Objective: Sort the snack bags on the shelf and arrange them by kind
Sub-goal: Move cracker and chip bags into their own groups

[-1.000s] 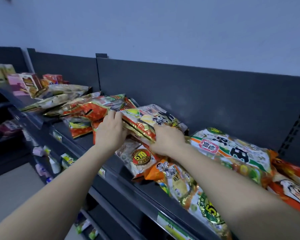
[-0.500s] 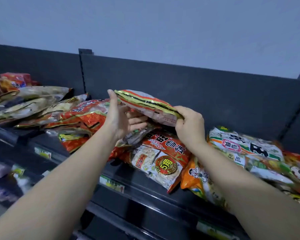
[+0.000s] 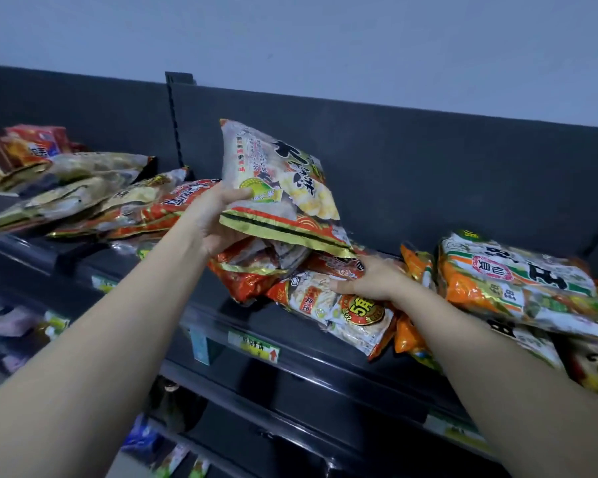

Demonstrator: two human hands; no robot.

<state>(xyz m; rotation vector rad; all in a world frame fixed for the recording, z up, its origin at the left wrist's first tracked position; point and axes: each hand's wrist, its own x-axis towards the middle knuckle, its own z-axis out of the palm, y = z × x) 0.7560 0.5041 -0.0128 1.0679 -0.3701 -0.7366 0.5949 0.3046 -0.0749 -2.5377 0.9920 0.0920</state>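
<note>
The left grip (image 3: pixel 218 215) is holding a white snack bag (image 3: pixel 280 181) up in the air, with fingers curling round its side, just above the shelf (image 3: pixel 249 319). The right grip (image 3: pixel 370 277) is lying flat, fingers straight, on a sticker bag (image 3: pixel 346 305) in the pile on the shelf.

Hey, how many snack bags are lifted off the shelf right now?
1: the white bag with the gold-striped edge, held up by the left hand. The right hand rests on the 5-badge bag, which lies on the shelf.
</note>
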